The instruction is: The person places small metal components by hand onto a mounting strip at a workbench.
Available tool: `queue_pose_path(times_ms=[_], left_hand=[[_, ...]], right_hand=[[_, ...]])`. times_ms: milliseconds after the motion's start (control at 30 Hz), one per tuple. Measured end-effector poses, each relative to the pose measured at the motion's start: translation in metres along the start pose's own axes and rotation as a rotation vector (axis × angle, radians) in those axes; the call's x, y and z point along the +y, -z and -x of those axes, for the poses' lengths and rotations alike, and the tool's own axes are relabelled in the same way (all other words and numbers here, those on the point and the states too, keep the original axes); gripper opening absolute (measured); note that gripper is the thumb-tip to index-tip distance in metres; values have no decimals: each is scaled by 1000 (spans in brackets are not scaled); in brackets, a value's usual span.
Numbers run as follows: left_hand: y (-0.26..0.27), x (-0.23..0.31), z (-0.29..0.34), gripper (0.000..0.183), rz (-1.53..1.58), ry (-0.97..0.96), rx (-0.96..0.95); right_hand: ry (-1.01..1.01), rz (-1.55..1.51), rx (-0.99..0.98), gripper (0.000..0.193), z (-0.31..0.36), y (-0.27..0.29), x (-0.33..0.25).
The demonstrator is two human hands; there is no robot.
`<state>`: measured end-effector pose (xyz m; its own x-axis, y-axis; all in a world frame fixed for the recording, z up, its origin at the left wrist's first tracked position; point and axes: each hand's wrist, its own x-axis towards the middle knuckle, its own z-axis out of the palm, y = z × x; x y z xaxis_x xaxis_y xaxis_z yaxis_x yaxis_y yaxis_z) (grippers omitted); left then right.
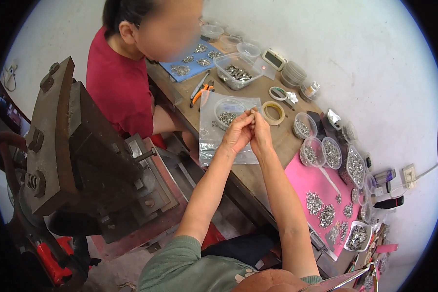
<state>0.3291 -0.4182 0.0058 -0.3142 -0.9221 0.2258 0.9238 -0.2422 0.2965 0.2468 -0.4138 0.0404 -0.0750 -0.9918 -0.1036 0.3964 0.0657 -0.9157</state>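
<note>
Both my arms reach forward over the workbench, and the hands meet at the fingertips. My left hand [238,132] is closed, its fingers pinched against those of the right. My right hand [261,133] is closed too; whatever lies between the fingers is too small or hidden to make out. Just left of the hands, a round clear tub [223,104] with small silvery metal pieces stands on a clear plastic bag [209,146]. Close by on the right lies a roll of yellowish tape [272,104].
A co-worker in a red shirt [113,82] sits at the bench's far left. A heavy metal press [95,146] stands left of me. Orange-handled pliers [202,93] lie beyond the bag. Several tubs and piles of metal parts surround a pink sheet [301,180] on the right.
</note>
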Motion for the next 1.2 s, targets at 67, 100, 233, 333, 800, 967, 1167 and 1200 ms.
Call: queue_pose_path(times_ms=[67,100,233,333,800,967,1167,1200], left_hand=[[-2,-4,-1,25,0,13,-1],[-4,-6,1,25,-4,13,-16],[-23,-26,12,26,-7,59,-47],[-36,-56,17,24,-19,117,-54],[-155,-264,114,26,8,700,-273],[-178,-310,142,26,-203,721,-321],[-181,-360,183,27,-155,840,-372],[-180,-362,192,29,-162,844,-379]], right_hand=[[3,-11,13,19,3,3,-4],[10,-13,9,19,8,4,-7],[-8,-12,22,20,30,23,-23],[10,-40,13,22,46,63,-30],[229,-208,529,34,259,242,-84],[274,-426,497,30,306,304,-71],[371,-429,619,37,355,337,-54],[343,-489,624,38,364,342,-45]])
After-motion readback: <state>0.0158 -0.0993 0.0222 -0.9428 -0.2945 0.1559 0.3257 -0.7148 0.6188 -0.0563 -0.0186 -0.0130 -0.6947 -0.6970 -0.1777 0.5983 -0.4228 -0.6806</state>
